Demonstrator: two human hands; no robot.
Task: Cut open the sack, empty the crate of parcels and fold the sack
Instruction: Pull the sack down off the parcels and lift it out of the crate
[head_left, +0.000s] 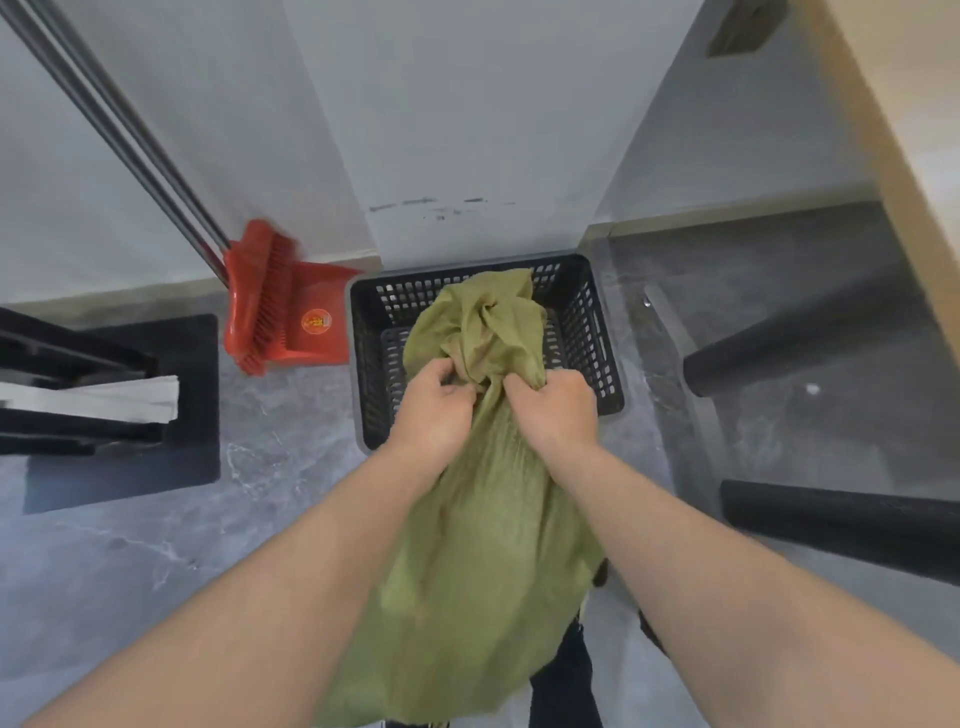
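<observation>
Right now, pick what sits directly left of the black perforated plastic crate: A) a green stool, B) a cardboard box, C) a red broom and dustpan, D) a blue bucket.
C: the red broom and dustpan stand against the wall just left of the black perforated plastic crate, whose far side holds the olive-green woven sack.

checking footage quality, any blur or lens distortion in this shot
Head view: wide-angle bending splays the walls and forearms outward; the red broom bristles are smeared; the left hand and right hand on the green sack are soft; lighting is even, without glare.
</observation>
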